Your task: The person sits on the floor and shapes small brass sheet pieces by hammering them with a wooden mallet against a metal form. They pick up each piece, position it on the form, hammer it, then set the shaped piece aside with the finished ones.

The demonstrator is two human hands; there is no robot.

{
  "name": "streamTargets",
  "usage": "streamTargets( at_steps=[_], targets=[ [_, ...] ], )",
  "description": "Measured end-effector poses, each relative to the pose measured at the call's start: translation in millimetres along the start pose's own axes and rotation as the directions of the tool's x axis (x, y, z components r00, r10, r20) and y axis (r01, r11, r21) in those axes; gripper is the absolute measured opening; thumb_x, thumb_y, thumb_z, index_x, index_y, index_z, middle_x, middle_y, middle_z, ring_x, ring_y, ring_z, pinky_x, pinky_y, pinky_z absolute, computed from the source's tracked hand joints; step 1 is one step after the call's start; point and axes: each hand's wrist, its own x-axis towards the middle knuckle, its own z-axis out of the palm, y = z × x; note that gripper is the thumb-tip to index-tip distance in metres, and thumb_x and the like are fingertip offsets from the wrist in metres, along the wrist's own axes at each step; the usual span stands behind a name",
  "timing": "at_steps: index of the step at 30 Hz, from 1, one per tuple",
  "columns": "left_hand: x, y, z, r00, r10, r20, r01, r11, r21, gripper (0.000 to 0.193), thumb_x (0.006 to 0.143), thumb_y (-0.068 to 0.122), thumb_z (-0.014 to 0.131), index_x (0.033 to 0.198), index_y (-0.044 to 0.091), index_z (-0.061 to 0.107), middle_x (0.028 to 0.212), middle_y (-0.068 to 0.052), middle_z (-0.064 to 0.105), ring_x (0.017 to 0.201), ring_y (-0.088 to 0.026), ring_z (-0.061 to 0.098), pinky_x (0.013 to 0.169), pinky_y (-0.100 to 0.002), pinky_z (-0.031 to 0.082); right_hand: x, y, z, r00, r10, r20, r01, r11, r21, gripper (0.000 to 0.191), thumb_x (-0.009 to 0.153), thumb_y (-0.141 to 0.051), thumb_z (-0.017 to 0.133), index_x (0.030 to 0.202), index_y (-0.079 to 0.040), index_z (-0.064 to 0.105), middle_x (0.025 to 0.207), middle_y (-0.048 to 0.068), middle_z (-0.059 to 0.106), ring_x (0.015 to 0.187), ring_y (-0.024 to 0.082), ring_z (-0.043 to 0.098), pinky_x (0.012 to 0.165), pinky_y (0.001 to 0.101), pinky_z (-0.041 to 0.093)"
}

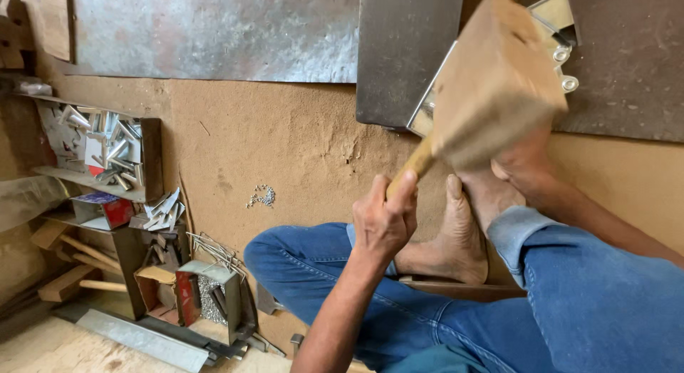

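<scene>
My left hand grips the thin handle of a big wooden mallet. Its blurred block head is raised over a shiny folded sheet-metal piece. That piece lies on a dark metal plate and carries round eyelets. My right hand reaches in from the right and rests by the metal piece, mostly hidden behind the mallet head. I sit on the brown board floor in blue jeans, and my bare feet are tucked just under the work.
A small heap of rivets lies on the board. At the left stand wooden trays of metal offcuts, a box of small parts and spare wooden mallets. A galvanised sheet lies at the far side.
</scene>
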Motion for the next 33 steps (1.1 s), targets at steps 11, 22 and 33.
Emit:
streamTargets(
  at_steps=[11, 22, 33],
  targets=[
    [-17, -16, 6, 0.956, -0.22, 0.196, 0.202, 0.973, 0.109, 0.06, 0.101, 0.018, 0.065, 0.155, 0.026, 0.04, 0.086, -0.014, 0.058, 0.061, -0.036, 0.058, 0.05, -0.048, 0.046, 6, -11, 7, 1.0, -0.02, 0.002, 0.02, 0.999, -0.046, 0.012, 0.1, -0.009, 0.074, 0.102, 0.002, 0.07, 0.096, 0.001, 0.069, 0.086, 0.007, 0.058, 0.072, 0.0248, 0.047],
    [-50, -21, -11, 0.971, -0.219, 0.096, 0.222, 0.975, -0.028, 0.061, 0.1, 0.01, 0.064, 0.156, 0.017, 0.039, 0.095, -0.017, 0.064, 0.073, -0.04, 0.063, 0.058, -0.049, 0.051, 20, 31, -6, 1.0, 0.002, -0.016, -0.002, 1.0, -0.031, 0.022, 0.095, -0.014, 0.08, 0.101, 0.003, 0.068, 0.098, 0.007, 0.067, 0.087, 0.014, 0.061, 0.075, 0.0287, 0.048],
    [-72, -21, -18, 0.991, -0.132, 0.039, 0.133, 0.991, -0.022, 0.062, 0.098, 0.005, 0.065, 0.152, 0.022, 0.04, 0.086, -0.012, 0.058, 0.065, -0.035, 0.061, 0.055, -0.045, 0.05, 25, 43, -10, 0.982, -0.177, -0.07, 0.151, 0.948, -0.279, 0.036, 0.096, -0.021, 0.085, 0.11, 0.007, 0.066, 0.106, 0.007, 0.071, 0.099, 0.012, 0.063, 0.09, 0.0261, 0.052]
  ],
)
